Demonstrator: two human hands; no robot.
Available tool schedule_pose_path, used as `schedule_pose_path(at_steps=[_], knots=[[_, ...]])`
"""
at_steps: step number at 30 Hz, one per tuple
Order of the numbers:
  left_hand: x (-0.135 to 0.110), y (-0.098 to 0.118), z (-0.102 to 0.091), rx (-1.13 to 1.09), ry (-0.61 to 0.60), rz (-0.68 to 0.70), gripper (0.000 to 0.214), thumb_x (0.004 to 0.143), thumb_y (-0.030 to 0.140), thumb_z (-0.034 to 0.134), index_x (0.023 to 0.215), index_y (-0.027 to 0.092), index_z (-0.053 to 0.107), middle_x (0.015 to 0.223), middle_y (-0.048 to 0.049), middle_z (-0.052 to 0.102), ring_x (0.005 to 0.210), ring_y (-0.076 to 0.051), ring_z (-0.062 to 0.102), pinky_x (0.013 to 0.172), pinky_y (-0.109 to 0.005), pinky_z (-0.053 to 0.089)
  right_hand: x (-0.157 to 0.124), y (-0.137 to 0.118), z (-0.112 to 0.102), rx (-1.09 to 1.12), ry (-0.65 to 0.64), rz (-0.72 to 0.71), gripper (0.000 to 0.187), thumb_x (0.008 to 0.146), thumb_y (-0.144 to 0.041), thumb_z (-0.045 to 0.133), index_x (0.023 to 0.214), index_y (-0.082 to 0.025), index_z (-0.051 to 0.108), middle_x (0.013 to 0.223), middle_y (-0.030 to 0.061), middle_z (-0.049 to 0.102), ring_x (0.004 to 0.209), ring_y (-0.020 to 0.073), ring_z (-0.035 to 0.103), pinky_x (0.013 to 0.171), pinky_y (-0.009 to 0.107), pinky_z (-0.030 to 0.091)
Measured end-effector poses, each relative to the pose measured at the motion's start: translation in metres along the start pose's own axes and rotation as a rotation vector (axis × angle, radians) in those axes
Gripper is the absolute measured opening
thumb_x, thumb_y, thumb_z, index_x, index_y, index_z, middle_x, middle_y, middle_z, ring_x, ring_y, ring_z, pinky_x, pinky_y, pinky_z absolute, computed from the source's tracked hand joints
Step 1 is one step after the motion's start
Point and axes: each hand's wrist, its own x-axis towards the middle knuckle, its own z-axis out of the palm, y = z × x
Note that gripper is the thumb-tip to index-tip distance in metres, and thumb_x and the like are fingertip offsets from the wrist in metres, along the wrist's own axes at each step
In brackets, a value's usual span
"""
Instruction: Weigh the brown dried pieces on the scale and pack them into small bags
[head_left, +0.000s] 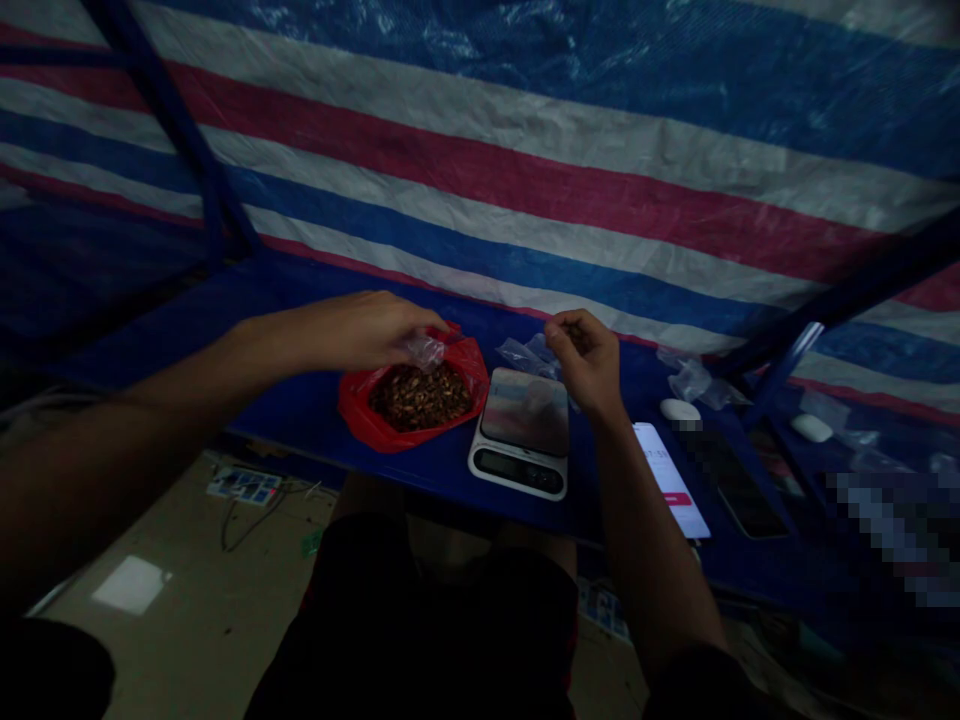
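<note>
My left hand (367, 328) is closed on a small clear plastic bag (426, 352), held over the red plastic bag (361, 425). The red bag lies open and holds a heap of small brown pieces (424, 393), like seeds or nuts; their exact kind is too dark to tell. Beside it sits a white kitchen scale (517, 478) with a shiny, bare weighing plate (526, 412). My right hand (592, 365), to the right above the scale, curls its fingers around some of the brown pieces (576, 336). Clear plastic bags (529, 355) lie behind the scale.
On the blue table (285, 300), a lit phone (670, 480) and a dark phone (742, 490) lie at the right. A white earbud case (679, 410) and crumpled clear plastic (701, 383) are behind them. A striped tarp (525, 190) hangs behind, with blue frame bars (169, 130).
</note>
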Motion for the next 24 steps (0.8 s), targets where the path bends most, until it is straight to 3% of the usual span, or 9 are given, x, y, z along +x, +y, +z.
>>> schedule_pose_path(at_steps=[2, 4, 9, 14, 19, 24], knots=[[0.002, 0.012, 0.003, -0.108, 0.007, 0.037, 0.045, 0.09, 0.027, 0.068, 0.134, 0.027, 0.075, 0.125, -0.0046, 0.08, 0.11, -0.025, 0.075, 0.097, -0.035, 0.055, -0.003, -0.006, 0.001, -0.013, -0.063, -0.042, 0.028, 0.087, -0.048, 0.079, 0.098, -0.024, 0.073, 0.089, 0.002, 0.075, 0.081, 0.0182, 0.066, 0.074, 0.033, 0.048], [0.003, 0.023, 0.012, -0.218, 0.091, 0.034, 0.055, 0.087, 0.02, 0.07, 0.142, 0.024, 0.069, 0.133, -0.0066, 0.078, 0.114, -0.025, 0.074, 0.101, -0.036, 0.056, -0.006, -0.01, 0.003, -0.026, -0.16, -0.061, 0.03, 0.088, -0.046, 0.08, 0.107, -0.024, 0.075, 0.1, 0.0041, 0.08, 0.091, 0.0206, 0.071, 0.081, 0.036, 0.05], [0.01, 0.039, 0.052, -0.497, 0.257, 0.02, 0.063, 0.082, 0.015, 0.077, 0.144, 0.023, 0.067, 0.128, -0.0076, 0.079, 0.11, -0.023, 0.076, 0.097, -0.036, 0.059, -0.01, -0.008, 0.006, -0.018, -0.315, -0.106, 0.039, 0.081, -0.047, 0.089, 0.113, -0.027, 0.08, 0.107, 0.004, 0.084, 0.097, 0.0243, 0.075, 0.086, 0.041, 0.052], [0.019, 0.049, 0.072, -0.564, 0.305, -0.01, 0.06, 0.082, 0.019, 0.084, 0.14, 0.023, 0.069, 0.127, -0.0067, 0.08, 0.11, -0.024, 0.077, 0.098, -0.036, 0.059, -0.008, -0.001, 0.005, -0.043, -0.314, -0.098, 0.016, 0.086, -0.041, 0.085, 0.091, -0.026, 0.083, 0.091, 0.0012, 0.083, 0.083, 0.0203, 0.072, 0.076, 0.036, 0.049], [0.025, 0.059, 0.072, -0.531, 0.309, -0.014, 0.057, 0.083, 0.018, 0.084, 0.138, 0.023, 0.07, 0.133, -0.0057, 0.078, 0.113, -0.022, 0.076, 0.101, -0.035, 0.057, -0.007, 0.001, 0.006, -0.041, -0.345, -0.093, 0.014, 0.086, -0.039, 0.084, 0.091, -0.026, 0.082, 0.089, 0.0, 0.082, 0.077, 0.0174, 0.067, 0.072, 0.034, 0.046], [0.027, 0.057, 0.074, -0.5, 0.296, -0.051, 0.054, 0.084, 0.023, 0.084, 0.136, 0.025, 0.071, 0.129, -0.0044, 0.08, 0.111, -0.022, 0.076, 0.099, -0.035, 0.058, -0.004, 0.009, 0.005, -0.025, -0.264, -0.045, 0.01, 0.086, -0.033, 0.082, 0.091, -0.024, 0.081, 0.085, 0.0011, 0.08, 0.073, 0.0165, 0.066, 0.07, 0.033, 0.05]])
